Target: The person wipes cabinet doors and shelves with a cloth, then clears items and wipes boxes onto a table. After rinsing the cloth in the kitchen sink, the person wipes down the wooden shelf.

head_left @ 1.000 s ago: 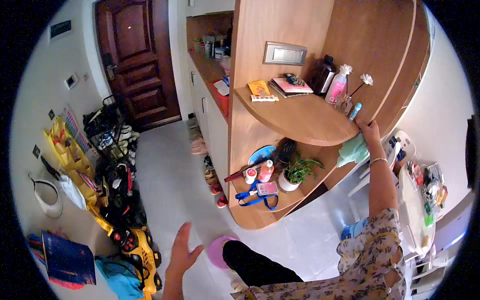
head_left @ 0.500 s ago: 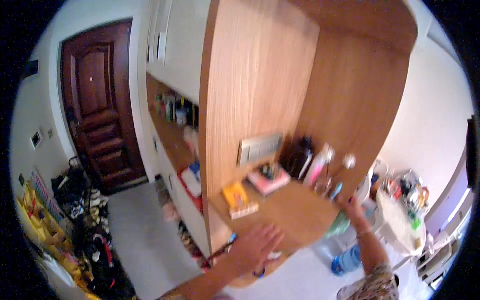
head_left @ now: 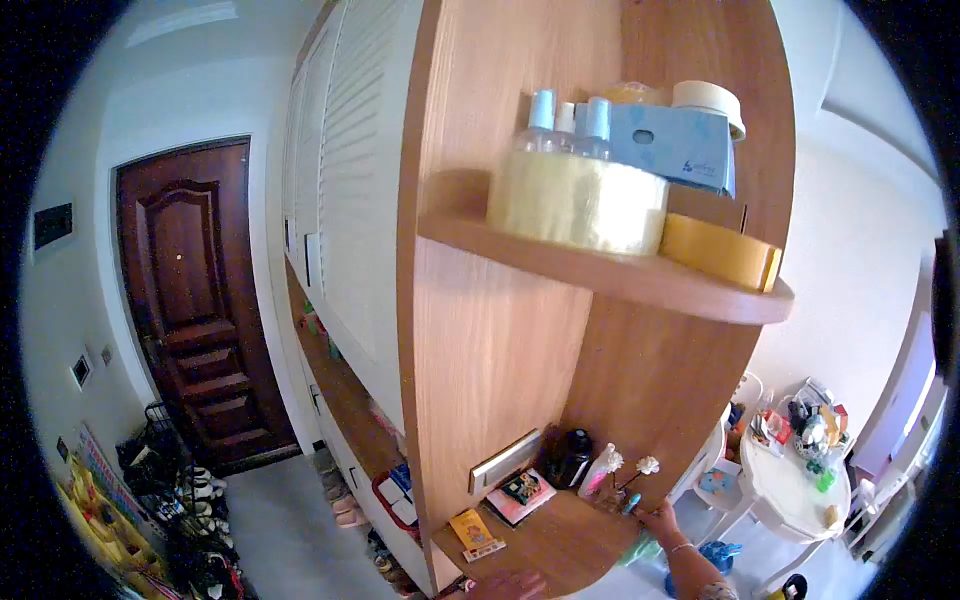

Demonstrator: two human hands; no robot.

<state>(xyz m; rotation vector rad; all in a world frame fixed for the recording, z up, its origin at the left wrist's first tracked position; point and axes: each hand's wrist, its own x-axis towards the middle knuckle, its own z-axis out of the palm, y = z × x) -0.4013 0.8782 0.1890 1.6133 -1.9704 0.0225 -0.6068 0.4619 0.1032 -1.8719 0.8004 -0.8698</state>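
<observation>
My left hand [head_left: 507, 585] is at the bottom edge of the view, blurred and partly cut off, with its fingers stretched out flat by the front of the lower wooden shelf [head_left: 570, 545]. At the right end of that shelf is my right hand [head_left: 658, 522], its fingers closed. A pale green cloth-like thing [head_left: 641, 549] hangs just below it and seems held in it. Near the right hand stand small white flowers [head_left: 648, 466], a pink-and-white bottle [head_left: 600, 468] and a black container [head_left: 570, 458]. A yellow packet [head_left: 472, 528] and a pink book [head_left: 520, 496] lie further left.
The upper shelf [head_left: 610, 262] bears a gold-wrapped roll [head_left: 575, 198], a yellow roll [head_left: 720, 250], clear bottles with blue caps and a blue box [head_left: 675, 145]. A cluttered white table [head_left: 790, 490] stands right. Shoes [head_left: 205, 490] line the floor near the brown door [head_left: 195, 300].
My view has tilted up, bringing the upper shelf into sight. Both hands now appear lower in view. The right hand stays by the shelf's right end.
</observation>
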